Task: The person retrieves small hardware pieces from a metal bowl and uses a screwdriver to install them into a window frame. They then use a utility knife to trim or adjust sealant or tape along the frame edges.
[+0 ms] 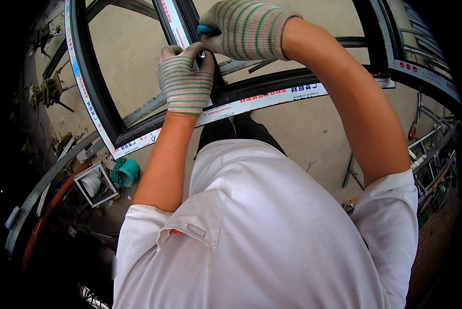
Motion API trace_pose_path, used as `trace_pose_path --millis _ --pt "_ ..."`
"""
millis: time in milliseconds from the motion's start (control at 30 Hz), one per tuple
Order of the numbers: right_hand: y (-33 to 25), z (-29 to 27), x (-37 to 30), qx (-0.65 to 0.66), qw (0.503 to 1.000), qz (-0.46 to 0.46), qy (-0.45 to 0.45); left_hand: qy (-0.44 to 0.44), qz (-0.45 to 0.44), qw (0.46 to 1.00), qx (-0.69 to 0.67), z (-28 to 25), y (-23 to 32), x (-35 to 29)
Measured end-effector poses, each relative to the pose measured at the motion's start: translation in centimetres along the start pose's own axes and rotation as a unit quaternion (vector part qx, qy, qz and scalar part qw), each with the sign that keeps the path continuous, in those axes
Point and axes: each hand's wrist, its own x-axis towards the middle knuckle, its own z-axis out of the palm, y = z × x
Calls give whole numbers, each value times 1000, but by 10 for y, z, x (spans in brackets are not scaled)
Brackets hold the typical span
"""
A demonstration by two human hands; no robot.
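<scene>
A black metal window frame (262, 85), its faces covered with white printed film, lies before me. My left hand (185, 80), in a striped knit glove, is at the upright bar (175, 23) where it meets the near rail. Its thumb and fingers are pinched together, next to a small shiny bit (202, 53); what they hold is mostly hidden. Just to the right and beyond, my right hand (249, 31), gloved alike, is closed round a teal-handled tool (206, 30). The tool's working end is hidden between the two hands.
Metal stand bars (156, 105) run beneath the frame. On the floor at left are a teal bucket (126, 172), a square frame piece (96, 185) with a white roll inside, and a reddish-brown hose (50, 211). Metal racks (431, 149) stand at right.
</scene>
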Motion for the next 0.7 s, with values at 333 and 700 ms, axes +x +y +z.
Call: trace_pose_path --millis 333,700 --pt "-17 -17 -28 61 995 73 -14 -46 -20 999 -22 2 -7 8" --pt "-23 18 -25 109 984 122 75 -53 16 998 -30 -6 -8 12"
